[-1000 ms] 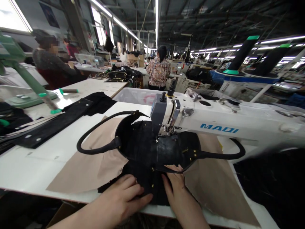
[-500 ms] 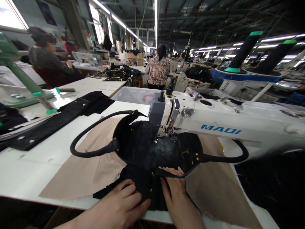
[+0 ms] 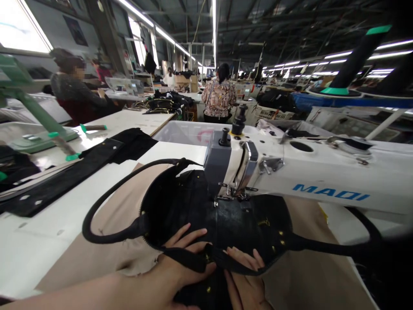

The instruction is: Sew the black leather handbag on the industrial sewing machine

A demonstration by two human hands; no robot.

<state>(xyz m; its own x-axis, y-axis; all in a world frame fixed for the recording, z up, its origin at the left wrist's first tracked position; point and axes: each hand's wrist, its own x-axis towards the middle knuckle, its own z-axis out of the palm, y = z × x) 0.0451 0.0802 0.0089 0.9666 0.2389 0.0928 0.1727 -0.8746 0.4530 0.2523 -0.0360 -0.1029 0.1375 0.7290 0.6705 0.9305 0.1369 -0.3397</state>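
Under the sewing machine [image 3: 245,172], the black bag [image 3: 226,219] is spread on the counter [image 3: 48,241], just ahead of the fingers. It is pressed flat by the left hand [image 3: 183,258] and right hand [image 3: 245,280], fingers extended, nothing gripped.

Big factory hall w/ a dark roof. Long strip lights [image 3: 151,26] run along it, far back. Bright windows [image 3: 22,32] on the left wall. Rows of white work tables [image 3: 135,122] go deep into the room. A person in a patterned top [image 3: 218,97] stands w/ their back turned, and another person [image 3: 72,90] sits at left. A green stand [image 3: 30,105] is at far left.
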